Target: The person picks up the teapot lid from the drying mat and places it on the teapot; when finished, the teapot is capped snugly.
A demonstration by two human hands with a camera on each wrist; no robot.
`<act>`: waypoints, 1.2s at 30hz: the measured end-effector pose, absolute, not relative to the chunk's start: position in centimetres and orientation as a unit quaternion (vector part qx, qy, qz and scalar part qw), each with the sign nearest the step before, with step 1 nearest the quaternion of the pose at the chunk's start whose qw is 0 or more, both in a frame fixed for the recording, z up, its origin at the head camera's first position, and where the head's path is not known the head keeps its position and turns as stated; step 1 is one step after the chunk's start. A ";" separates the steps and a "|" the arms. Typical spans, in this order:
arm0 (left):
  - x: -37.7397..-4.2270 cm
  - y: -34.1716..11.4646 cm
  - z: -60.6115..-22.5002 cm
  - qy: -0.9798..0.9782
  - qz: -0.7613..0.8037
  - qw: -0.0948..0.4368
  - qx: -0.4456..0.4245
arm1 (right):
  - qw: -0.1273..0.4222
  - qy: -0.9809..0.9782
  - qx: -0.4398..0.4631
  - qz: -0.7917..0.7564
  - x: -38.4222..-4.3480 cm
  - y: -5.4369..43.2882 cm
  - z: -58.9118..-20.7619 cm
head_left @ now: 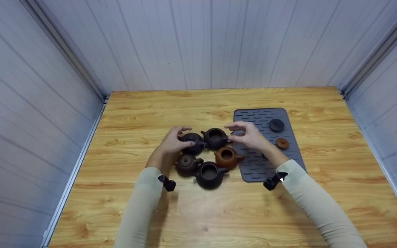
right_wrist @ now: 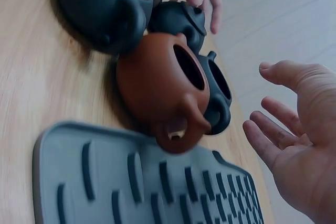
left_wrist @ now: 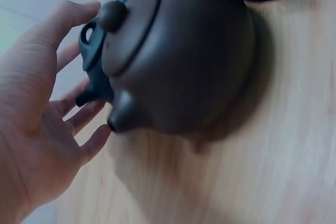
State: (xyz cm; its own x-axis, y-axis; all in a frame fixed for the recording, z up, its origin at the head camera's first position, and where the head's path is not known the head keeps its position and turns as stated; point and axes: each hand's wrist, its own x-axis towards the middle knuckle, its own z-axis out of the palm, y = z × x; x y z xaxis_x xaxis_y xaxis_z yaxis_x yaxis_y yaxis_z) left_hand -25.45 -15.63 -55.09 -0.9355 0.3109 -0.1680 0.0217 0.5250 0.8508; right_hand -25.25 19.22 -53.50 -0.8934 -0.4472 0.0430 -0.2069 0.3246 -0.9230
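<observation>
Five small teapots stand close together. My left hand curves loosely around a black teapot, thumb over its top; contact is unclear. A brown lidded teapot sits just below that one and partly hides it in the left wrist view. My right hand hovers with parted fingers and nothing between them, by the handle of a dark lidless teapot. An orange-brown lidless teapot and a larger black lidless teapot complete the group.
A grey ridged mat lies to the right. On it are a black lid and an orange-brown lid; a dark item is mostly hidden beneath my right wrist. Panel walls enclose the wooden table.
</observation>
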 end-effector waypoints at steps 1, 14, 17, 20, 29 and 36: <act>-25.6 -15.5 -55.0 0.863 0.473 0.147 0.099 | 0.111 0.807 -0.200 -0.544 -25.2 19.5 -53.5; -26.9 -12.9 -54.0 0.874 0.436 0.130 0.172 | 0.106 0.819 -0.199 -0.528 -25.3 22.4 -53.6; -27.0 -12.2 -54.0 0.877 0.427 0.140 0.173 | 0.105 0.827 -0.192 -0.519 -25.3 23.0 -53.6; -27.1 -11.7 -54.1 0.878 0.423 0.148 0.167 | 0.098 0.837 -0.184 -0.505 -25.3 23.7 -53.6; -27.5 -10.7 -54.8 0.907 0.354 0.147 0.173 | 0.086 0.856 -0.156 -0.485 -25.2 25.8 -53.6; -27.6 -10.3 -54.8 0.924 0.308 0.146 0.174 | 0.067 0.858 -0.138 -0.490 -25.3 27.5 -53.7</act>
State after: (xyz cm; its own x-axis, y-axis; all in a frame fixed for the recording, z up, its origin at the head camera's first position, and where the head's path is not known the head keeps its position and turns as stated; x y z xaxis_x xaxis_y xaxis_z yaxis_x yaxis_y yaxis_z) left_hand -27.57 -10.35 -54.76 -0.8974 0.4105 -0.1619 0.2310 0.7496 0.6203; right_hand -25.31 27.48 -53.66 -0.9532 -0.3015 0.0209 -0.1710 0.4812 -0.8598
